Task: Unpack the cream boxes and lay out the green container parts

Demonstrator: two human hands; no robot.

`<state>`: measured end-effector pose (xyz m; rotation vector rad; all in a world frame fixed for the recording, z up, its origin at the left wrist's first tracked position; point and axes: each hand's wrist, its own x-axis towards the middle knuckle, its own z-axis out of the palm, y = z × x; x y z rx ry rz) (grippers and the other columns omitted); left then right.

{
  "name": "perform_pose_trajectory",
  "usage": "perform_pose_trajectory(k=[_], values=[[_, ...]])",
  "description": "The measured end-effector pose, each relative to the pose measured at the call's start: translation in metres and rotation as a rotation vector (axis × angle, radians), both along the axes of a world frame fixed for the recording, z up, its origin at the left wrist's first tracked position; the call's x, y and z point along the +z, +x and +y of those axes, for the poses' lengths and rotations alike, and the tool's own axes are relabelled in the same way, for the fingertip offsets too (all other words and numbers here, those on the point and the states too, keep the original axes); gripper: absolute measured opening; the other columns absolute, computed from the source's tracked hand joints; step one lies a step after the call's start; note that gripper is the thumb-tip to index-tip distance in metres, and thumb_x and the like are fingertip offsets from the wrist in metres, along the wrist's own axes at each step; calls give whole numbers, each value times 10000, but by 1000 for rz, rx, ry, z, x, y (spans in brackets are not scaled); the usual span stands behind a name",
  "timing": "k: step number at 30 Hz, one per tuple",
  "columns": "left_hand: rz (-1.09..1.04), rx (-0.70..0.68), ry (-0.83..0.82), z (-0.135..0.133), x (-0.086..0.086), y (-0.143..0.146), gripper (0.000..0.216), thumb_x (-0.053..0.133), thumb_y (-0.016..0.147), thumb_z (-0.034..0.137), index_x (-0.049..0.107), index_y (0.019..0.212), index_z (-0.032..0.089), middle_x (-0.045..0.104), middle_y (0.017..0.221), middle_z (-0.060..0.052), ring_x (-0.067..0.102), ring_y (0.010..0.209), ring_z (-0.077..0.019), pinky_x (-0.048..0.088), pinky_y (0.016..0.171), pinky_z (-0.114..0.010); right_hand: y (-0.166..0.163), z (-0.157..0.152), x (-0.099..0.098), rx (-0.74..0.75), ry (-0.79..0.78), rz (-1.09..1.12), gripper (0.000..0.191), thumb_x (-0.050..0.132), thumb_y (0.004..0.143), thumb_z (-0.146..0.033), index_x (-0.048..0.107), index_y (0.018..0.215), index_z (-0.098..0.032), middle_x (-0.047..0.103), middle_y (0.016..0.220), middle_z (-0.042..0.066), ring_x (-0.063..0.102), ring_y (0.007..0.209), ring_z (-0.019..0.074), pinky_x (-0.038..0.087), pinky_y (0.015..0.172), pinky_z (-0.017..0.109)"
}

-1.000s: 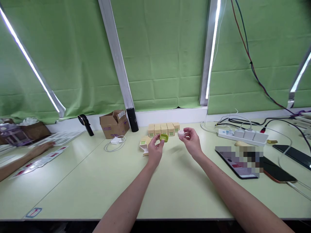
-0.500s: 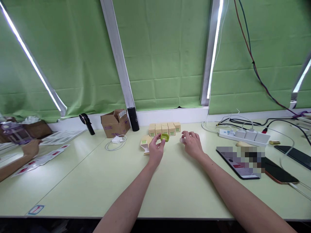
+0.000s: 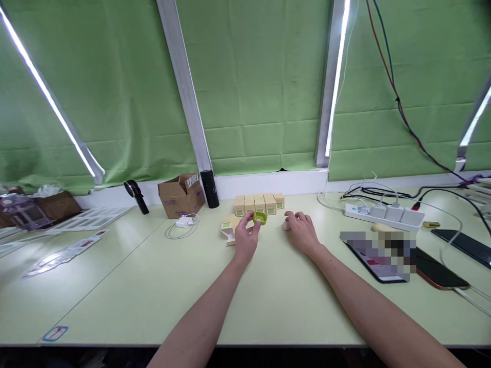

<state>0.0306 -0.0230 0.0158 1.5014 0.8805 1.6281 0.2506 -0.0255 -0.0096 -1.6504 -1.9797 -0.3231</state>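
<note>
My left hand (image 3: 246, 239) is closed on a small yellow-green case (image 3: 260, 218), pinched between thumb and fingers; the case looks hollow on top. Just left of that hand lies an opened small cardboard box (image 3: 229, 230) with a green-and-white label. My right hand (image 3: 303, 232) is low over the table, its fingers curled about a small white object (image 3: 286, 225) whose kind I cannot make out. Only the left side of this object shows past the fingertips. Behind both hands, several small tan boxes (image 3: 260, 204) stand in a row.
A cardboard carton (image 3: 181, 197), a black cylinder (image 3: 209, 189) and a white charger with cable (image 3: 184, 221) stand at back left. On the right are a power strip (image 3: 383, 214), phones (image 3: 441, 268) and loose cables. Printed sheets (image 3: 67, 254) lie far left.
My right hand and the white object have come slightly lower. My left hand still holds the case. Another person's hand at the far left has gone from view.
</note>
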Motion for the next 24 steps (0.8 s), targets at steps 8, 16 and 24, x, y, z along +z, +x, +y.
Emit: perform_pose_trajectory(k=[8,16,24], values=[[10,-5,-2,1,-2,0,497,759,854,460,654,1240,165,685,1229,-149,651,1197,-288,598,955,-431,2,4,-7,19,-24,-8,444,520,732,17,583,1108,-212,732,960,102,507,1099,307,311,905,399],[3,-13,-10,0,-1,0,479,753,858,444,646,1235,169,676,1262,-144,633,1221,-285,598,958,-434,1,1,-6,15,9,10,503,533,779,-31,558,1256,-190,714,1122,138,461,1176,337,340,923,438],[-115,-98,-50,-1,5,-1,508,839,769,406,649,1174,164,681,1248,-151,609,1244,-303,596,944,-443,-22,-15,13,38,200,106,451,569,827,-97,523,1262,-206,619,1271,135,443,1202,348,389,948,477]])
